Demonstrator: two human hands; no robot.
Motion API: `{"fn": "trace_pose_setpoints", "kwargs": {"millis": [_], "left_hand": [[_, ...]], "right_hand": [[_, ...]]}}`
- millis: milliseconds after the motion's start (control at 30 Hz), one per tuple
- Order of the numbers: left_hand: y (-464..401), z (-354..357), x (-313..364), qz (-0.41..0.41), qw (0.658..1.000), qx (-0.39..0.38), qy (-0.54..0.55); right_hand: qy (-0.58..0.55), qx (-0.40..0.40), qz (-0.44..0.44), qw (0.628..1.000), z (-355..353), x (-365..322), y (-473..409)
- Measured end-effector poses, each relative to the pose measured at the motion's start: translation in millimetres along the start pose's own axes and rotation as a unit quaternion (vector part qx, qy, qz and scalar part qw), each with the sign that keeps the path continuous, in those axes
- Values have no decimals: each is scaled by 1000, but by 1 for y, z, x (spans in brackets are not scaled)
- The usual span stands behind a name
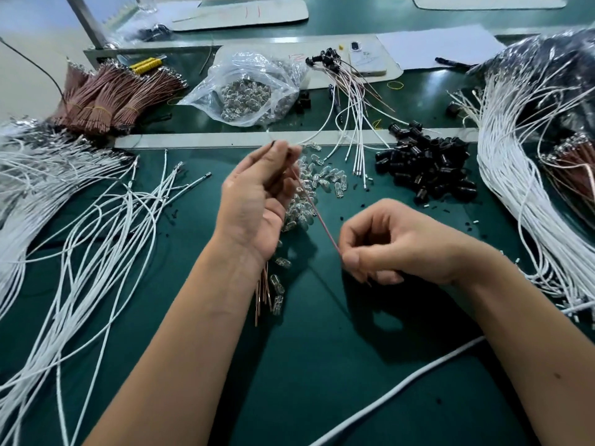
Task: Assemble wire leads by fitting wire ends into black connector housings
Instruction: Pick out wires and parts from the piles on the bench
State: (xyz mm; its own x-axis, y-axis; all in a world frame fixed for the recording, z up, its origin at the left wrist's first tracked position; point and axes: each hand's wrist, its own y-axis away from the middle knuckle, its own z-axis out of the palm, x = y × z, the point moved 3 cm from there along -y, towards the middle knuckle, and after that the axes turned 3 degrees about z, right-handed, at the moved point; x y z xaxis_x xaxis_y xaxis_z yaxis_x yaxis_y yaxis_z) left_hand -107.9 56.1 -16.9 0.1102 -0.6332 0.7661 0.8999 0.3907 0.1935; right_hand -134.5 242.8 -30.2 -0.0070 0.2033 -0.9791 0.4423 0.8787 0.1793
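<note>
Forearms: both of mine come in from the bottom edge over the green table point(322, 365), nearest the lens.
White cord: thick white cord point(402, 381) crosses the lower right of the table under my right forearm.
Right hand: right hand point(396, 243) is curled, thumb and fingers pinching the lower end of a thin pink wire point(314, 210).
Left hand: left hand point(257, 201) is raised, palm toward me, fingers closed on the upper end of the same wire; something dark at the fingertips, I cannot tell if it is a housing.
Wire: runs diagonally between my two hands, above the table.
Pink wires: a few loose pink wires point(262, 294) lie under my left wrist.
Bulbs: small clear glass bulbs point(322, 178) are scattered behind my left hand.
Housings: pile of black connector housings point(425, 165) sits to the right of the bulbs.
White wires: loose white wires point(96, 226) spread on the left; a large white bundle point(528, 188) on the right.
Far side: bag of bulbs point(248, 88) and brown wire bundles point(112, 94) lie beyond.
</note>
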Motion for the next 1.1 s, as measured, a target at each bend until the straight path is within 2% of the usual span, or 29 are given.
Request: {"fn": "trace_pose_setpoints", "kwargs": {"millis": [67, 100, 200, 267, 333, 500, 567, 700, 900, 1100], "left_hand": [[-1, -3, 3, 5, 1000, 0, 11], [0, -1, 2, 5, 1000, -11, -2], [7, 8, -11, -3, 996, -50, -74], [11, 14, -20, -8, 992, -66, -107], [12, 15, -25, -2, 991, -66, -119], [9, 11, -19, 29, 991, -67, -114], [11, 13, -19, 52, 985, -87, -140], [13, 14, -22, 83, 974, -113, -178], [12, 14, -17, 142, 965, -129, -179], [17, 19, -13, 158, 960, -162, -165]], "right_hand": [[1, -33, 11, 999, 3, 0, 1], [-16, -7, 7, 1000, 4, 1, -1], [-78, 137, -16, 987, 4, 5, -12], [-78, 191, -37, 978, 4, 7, -16], [-64, 191, -40, 979, 2, 8, -16], [-47, 93, -4, 995, 3, 7, -10], [-48, 114, -7, 992, 4, 6, -11], [-82, 220, -45, 971, 1, 6, -15], [-95, 259, -83, 958, -4, 9, -15], [-114, 281, -129, 944, -6, 9, -16]]}}
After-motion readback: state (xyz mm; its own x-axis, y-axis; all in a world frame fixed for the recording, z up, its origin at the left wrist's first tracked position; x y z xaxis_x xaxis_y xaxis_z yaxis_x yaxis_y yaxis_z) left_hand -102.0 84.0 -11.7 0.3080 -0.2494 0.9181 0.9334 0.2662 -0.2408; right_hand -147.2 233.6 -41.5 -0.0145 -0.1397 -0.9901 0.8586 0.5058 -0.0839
